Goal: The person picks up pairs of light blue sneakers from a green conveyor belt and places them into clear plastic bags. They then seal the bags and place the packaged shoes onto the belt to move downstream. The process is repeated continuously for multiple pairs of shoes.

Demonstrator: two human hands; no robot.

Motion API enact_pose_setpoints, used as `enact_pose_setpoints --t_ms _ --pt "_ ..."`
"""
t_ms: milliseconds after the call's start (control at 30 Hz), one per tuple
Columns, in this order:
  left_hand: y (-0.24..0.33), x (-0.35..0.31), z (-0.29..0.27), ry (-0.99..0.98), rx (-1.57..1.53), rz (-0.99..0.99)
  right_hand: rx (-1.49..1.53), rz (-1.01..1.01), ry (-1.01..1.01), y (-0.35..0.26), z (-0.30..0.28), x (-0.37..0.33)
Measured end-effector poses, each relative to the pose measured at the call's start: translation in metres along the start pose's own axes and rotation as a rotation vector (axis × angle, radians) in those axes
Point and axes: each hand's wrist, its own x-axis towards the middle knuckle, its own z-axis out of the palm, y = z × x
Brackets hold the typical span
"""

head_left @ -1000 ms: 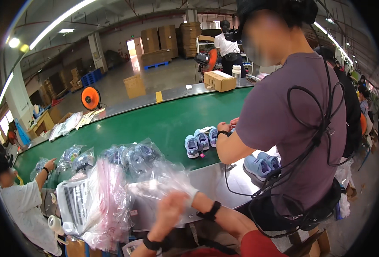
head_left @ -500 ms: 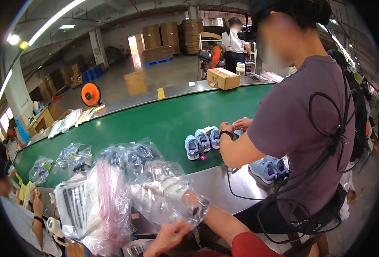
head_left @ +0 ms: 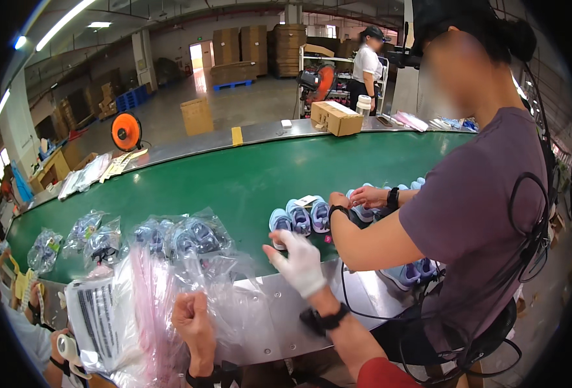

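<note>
My left hand [head_left: 194, 323] is closed at the edge of a clear plastic bag [head_left: 231, 294], which spreads loosely over the metal ledge beside it. My right hand [head_left: 301, 264], in a white glove with bare fingertips, reaches forward with thumb and fingers apart and nothing in it. Just beyond its fingertips, a row of light blue sneakers [head_left: 299, 219] with purple lining stands on the green belt [head_left: 202, 174]. A small white card lies on top of them. Left of my hands, several bagged sneakers [head_left: 197, 237] rest on the belt.
A stack of flat plastic bags [head_left: 94, 313] lies at the near left. Close on my right, a person in a purple shirt [head_left: 476, 187] handles sneakers on the belt. Another pair [head_left: 407, 274] sits on the metal ledge. A cardboard box [head_left: 336, 118] stands on the far rim.
My right hand has come out of the plastic bag and moved forward to the sneaker row. My left hand has shifted left, and the bag has sunk onto the ledge.
</note>
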Motion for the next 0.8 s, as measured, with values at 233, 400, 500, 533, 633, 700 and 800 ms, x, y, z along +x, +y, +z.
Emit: enact_pose_setpoints --t_ms 233,400,500,533,633,700,800 --pt "-0.004 0.002 -0.005 -0.022 0.034 -0.046 -0.877 -0.031 -0.246 0.124 0.077 0.034" --pt "0.004 0.0 -0.006 -0.033 0.049 -0.047 -0.762 0.218 -0.411 0.104 0.076 0.066" --pt "-0.003 0.0 -0.017 -0.065 0.146 0.069 -0.718 0.255 -0.454 0.102 0.063 0.071" --pt "-0.003 -0.001 -0.017 -0.073 0.122 0.038 -0.78 0.179 -0.473 0.107 0.063 0.062" --pt "0.0 -0.007 -0.02 -0.08 0.108 -0.017 -0.633 0.126 -0.417 0.1 0.042 0.038" --pt "-0.006 -0.006 -0.018 -0.081 0.158 -0.013 -0.242 0.257 -0.354 0.108 0.03 0.03" --pt "0.013 -0.009 -0.002 -0.085 0.127 -0.13 0.127 0.223 -0.287 0.083 -0.006 0.007"
